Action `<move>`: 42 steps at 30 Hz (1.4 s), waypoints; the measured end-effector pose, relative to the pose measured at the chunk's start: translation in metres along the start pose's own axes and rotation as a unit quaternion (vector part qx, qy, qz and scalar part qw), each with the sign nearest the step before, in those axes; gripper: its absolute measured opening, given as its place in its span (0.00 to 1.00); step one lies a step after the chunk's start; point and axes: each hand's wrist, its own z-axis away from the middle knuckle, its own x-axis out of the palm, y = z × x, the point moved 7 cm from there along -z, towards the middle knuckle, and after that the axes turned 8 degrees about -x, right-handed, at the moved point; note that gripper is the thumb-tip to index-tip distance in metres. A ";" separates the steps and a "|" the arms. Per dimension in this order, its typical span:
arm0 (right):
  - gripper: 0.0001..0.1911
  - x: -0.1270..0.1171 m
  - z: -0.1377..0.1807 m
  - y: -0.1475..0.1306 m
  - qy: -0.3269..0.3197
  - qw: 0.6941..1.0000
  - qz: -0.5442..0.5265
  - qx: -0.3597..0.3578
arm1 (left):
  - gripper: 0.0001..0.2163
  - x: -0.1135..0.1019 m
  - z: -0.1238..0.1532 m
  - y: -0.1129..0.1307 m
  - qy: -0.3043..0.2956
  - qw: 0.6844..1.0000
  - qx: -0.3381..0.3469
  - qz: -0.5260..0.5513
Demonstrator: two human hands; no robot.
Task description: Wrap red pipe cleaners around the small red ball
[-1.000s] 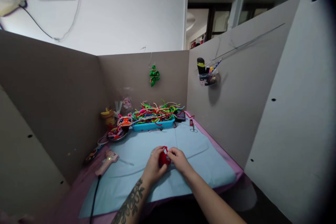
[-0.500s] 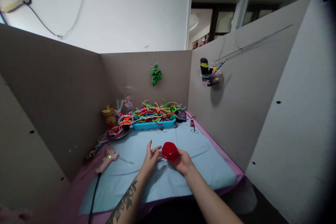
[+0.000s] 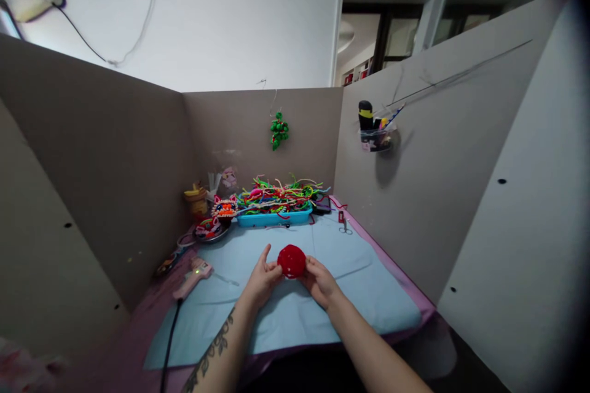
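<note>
Both hands are meeting at lower centre of the frame, above the pale blue mat (image 3: 359, 295). The right hand (image 3: 320, 282) is cupping a round red fuzzy ball (image 3: 291, 261) in curled fingers, while the left hand (image 3: 262, 275) is pinching its other side, forefinger sticking up. Behind them, a blue tray of coloured pipe cleaners (image 3: 276, 196) is sitting; a pink glue gun (image 3: 192, 276) is lying at left.

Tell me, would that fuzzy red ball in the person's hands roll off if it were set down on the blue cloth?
Probably not far. The red ball looks fuzzy, like the bendy craft wires heaped in the blue tray, so it would likely grip the blue cloth. It seems light: the left hand and right hand hold it with fingertips only.
</note>
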 end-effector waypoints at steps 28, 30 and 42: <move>0.13 -0.008 -0.072 -0.036 0.101 0.881 0.436 -0.155 | 0.32 -0.048 -0.002 0.021 0.193 0.950 0.155 -0.192; 0.14 -0.016 -0.068 -0.042 0.109 0.869 0.450 -0.177 | 0.30 -0.047 0.002 0.023 0.196 0.941 0.173 -0.213; 0.13 0.025 -0.070 -0.025 -0.072 0.789 0.566 -0.228 | 0.14 -0.065 0.013 0.033 0.317 0.906 0.215 -0.183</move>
